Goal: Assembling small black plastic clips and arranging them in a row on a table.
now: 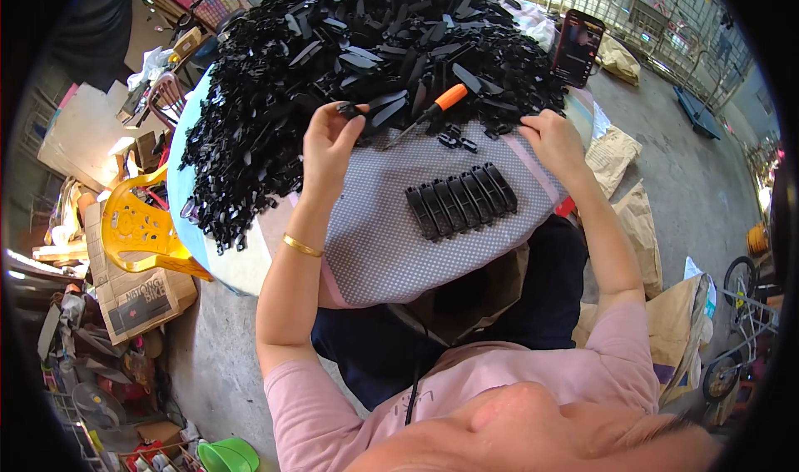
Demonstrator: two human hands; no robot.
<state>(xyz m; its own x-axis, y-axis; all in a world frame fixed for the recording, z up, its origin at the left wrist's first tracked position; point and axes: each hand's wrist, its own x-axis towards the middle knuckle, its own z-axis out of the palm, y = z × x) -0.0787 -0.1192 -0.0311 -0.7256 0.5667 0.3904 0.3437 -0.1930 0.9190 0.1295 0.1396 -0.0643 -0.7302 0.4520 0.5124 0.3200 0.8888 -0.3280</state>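
My left hand [331,143] is closed in a pinch on a small black plastic piece [349,110] at the near edge of a large heap of black plastic parts [333,47]. Off to the right, my right hand [556,146] has its fingertips pressed together beside the heap's edge; what they hold, if anything, is too small to make out. Between my hands lies a screwdriver [450,97] with an orange handle, its shaft pointing toward my left hand. Several small black clips [458,139] rest just below it. Closer to me, a joined row of black plastic pieces [462,202] sits on a grey dotted cloth [374,260].
A phone [578,47] stands upright at the table's right side. Yellow plastic chair [137,222] and cardboard box [146,301] are on the left. Brown paper sacks [639,231] stand by my right arm, with a small wheeled frame [741,322] beyond.
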